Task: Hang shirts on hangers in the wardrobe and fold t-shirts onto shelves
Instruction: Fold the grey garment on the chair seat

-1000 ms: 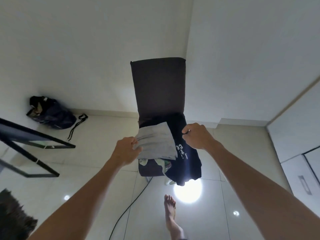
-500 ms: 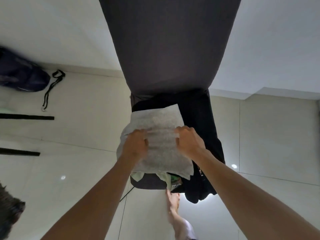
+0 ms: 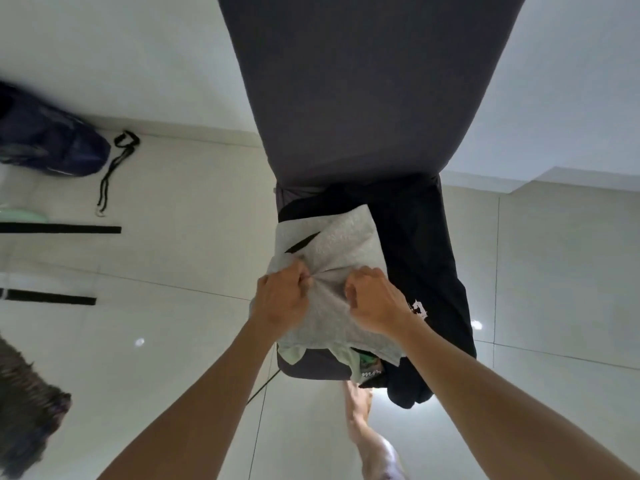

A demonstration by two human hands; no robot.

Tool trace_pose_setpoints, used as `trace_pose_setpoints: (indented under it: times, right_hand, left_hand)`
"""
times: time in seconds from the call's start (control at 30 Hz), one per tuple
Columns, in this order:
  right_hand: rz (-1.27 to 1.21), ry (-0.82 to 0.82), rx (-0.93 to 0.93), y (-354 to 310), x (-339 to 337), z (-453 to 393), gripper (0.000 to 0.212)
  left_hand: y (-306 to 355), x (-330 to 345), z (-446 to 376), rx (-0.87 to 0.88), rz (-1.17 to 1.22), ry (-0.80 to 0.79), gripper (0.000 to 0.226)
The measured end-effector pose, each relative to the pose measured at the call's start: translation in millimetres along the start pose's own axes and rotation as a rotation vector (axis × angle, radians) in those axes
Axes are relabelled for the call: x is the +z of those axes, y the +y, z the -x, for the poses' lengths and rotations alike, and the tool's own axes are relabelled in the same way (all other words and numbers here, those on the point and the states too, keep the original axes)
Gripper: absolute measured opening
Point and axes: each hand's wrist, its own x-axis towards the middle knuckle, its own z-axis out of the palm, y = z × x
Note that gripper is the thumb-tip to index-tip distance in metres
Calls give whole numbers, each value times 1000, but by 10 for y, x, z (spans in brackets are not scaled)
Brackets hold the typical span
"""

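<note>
A grey t-shirt (image 3: 341, 247) lies on top of a clothes pile on the seat of a dark chair (image 3: 367, 81). My left hand (image 3: 282, 299) grips a bunch of its cloth near the middle, and the fabric puckers toward the fingers. My right hand (image 3: 375, 303) grips the same shirt just to the right. A black shirt (image 3: 429, 258) with white print lies under it and hangs over the seat's right side. A pale green garment (image 3: 346, 356) peeks out under the grey one at the front edge.
A dark blue bag (image 3: 52, 147) with a black strap (image 3: 112, 168) lies on the tiled floor at left. Black frame bars (image 3: 62, 229) cross the left edge. A bare foot (image 3: 360, 407) stands below the chair. A dark furry thing (image 3: 24, 403) sits at lower left.
The view moved closer to the chair. Both hands went from lying on the grey t-shirt to bunching its cloth in curled fingers, and the shirt is now wrinkled and slightly lifted.
</note>
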Motion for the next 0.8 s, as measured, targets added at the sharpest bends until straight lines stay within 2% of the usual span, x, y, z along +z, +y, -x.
trace_pose_setpoints:
  times: [0.07,0.17,0.27,0.3,0.33,0.43,0.47,0.53,0.6,0.67,0.73,0.8]
  right_hand:
    - [-100,30,-51,-210,-121,250,13]
    - [-219,60,-137,-604,-286,716,46]
    - [-296,187,-219,-1080,-467,1254,81]
    - [-310,233,-239,-1239,-515,1437,85]
    - [-319,286,-257,-1420,-562,1664,80]
    - [-326,413,-309,-1931,-698,2312,34]
    - [-356,456,-339,-2077,-735,2495,22]
    - [-457,542,-388,-2380,-810,2931,8]
    - [-529,634,-399,-2643,-929,3319,9]
    - [-579,721,-377,-2853,-1092,3663,16]
    - [-602,767,-367,-3009,-1280,3972,23]
    - [-624,748,-390,-3110,-1439,4296,28]
  left_hand:
    - [122,-296,269,-21,148,18,10]
    - [376,-839,703,-80,342,115,15]
    - [614,-1420,1178,-101,533,258,24]
    - [687,-1600,1350,-116,616,284,24]
    - [745,-1782,1590,-133,723,295,24]
    - [849,-2232,2323,-151,1032,298,24]
    - [858,-2367,2546,-119,1102,306,23]
    - [827,-2648,3113,52,1172,324,27]
    - [778,-2915,3665,265,1082,296,53]
    - [718,-3072,4169,426,793,260,71]
    - [678,-3072,4528,492,613,211,80]
    - [648,-3035,4760,518,650,207,77]
